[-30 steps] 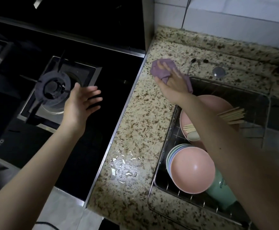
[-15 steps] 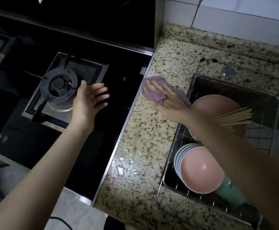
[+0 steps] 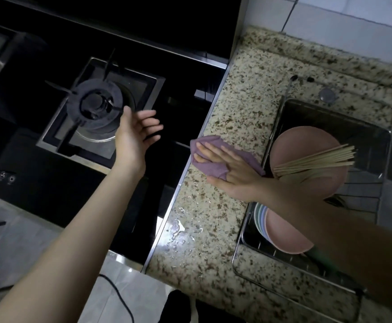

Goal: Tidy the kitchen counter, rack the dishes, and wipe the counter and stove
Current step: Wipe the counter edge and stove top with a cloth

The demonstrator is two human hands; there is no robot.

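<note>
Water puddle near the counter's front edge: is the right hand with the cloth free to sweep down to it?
Probably yes. The right hand presses the purple cloth flat on the counter, and only bare granite lies between it and the puddle. The dish rack sits off to the side.

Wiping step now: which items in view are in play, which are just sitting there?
In play:
right hand, pressing flat on the purple cloth
granite counter
water patch near the front edge
stove

Sitting there:
dish rack
pink bowls
chopsticks
left hand, open over the stove
</note>
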